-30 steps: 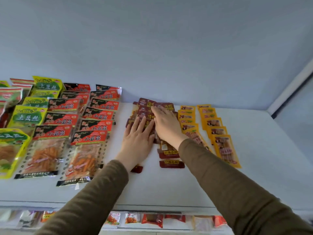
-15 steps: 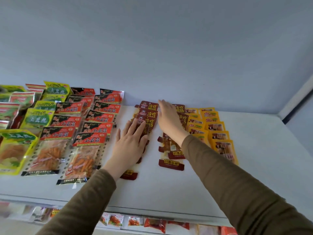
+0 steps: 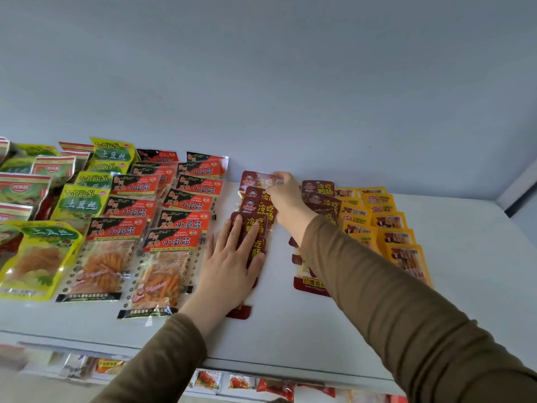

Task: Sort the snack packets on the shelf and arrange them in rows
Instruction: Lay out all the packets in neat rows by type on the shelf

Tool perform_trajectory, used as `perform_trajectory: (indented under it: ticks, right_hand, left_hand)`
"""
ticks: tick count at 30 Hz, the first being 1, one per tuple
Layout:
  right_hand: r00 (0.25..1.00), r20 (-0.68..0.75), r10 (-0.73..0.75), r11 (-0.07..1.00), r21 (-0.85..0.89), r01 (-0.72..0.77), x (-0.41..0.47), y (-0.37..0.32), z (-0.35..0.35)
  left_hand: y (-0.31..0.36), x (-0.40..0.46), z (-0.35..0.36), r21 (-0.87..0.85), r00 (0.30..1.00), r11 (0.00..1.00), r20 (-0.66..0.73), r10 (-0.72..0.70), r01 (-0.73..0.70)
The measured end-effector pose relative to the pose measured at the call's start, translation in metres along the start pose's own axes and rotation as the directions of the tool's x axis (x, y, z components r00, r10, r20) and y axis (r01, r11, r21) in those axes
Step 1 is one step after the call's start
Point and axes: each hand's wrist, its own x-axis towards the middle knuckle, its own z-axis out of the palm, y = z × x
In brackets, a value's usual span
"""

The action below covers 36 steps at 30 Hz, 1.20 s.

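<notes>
Two rows of dark red snack packets lie on the white shelf (image 3: 290, 330). My left hand (image 3: 232, 263) rests flat, fingers spread, on the near packets of the left dark red row (image 3: 258, 216). My right hand (image 3: 286, 196) reaches to the back of that row and pinches the top edge of the rearmost dark red packet (image 3: 255, 179). My right forearm covers much of the second dark red row (image 3: 319, 193).
Orange-red packets (image 3: 174, 242) lie in two rows to the left, with yellow-green packets (image 3: 37, 251) further left. Yellow packets (image 3: 398, 237) lie in rows on the right. The back wall stands just behind the rows. A lower shelf holds more packets (image 3: 241, 382).
My left hand slid the left dark red row leftward, away from the second row. My right hand moved from the second row across to the rearmost packet of the left row.
</notes>
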Motion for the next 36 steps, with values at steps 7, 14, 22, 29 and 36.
perform_trajectory:
  ticks: [7,14,22,29,36]
  right_hand:
    - [0.996,0.085,-0.04,0.966,-0.25,0.061,-0.006,0.019,0.006]
    - [0.98,0.007,0.197,0.98,-0.041,-0.197,0.016,0.009,0.005]
    - [0.959,0.095,0.266,0.963,0.016,-0.268,0.021,-0.006,0.012]
    - [0.997,0.05,-0.058,0.993,0.103,0.052,0.009,0.029,0.023]
    - [0.991,0.006,-0.133,0.991,0.013,0.133,0.026,0.017,0.049]
  left_hand:
    - [0.0,-0.017,-0.003,-0.001,0.999,1.0,-0.02,-0.025,0.025]
    - [0.002,-0.012,-0.008,-0.03,0.999,0.999,0.019,-0.042,0.042]
    - [0.006,-0.012,-0.004,-0.006,0.998,0.998,0.014,-0.062,0.062]
    - [0.003,0.004,-0.001,0.0,0.996,0.996,-0.004,-0.094,0.094]
    - [-0.002,0.02,-0.014,0.102,0.997,0.993,0.045,-0.059,0.054]
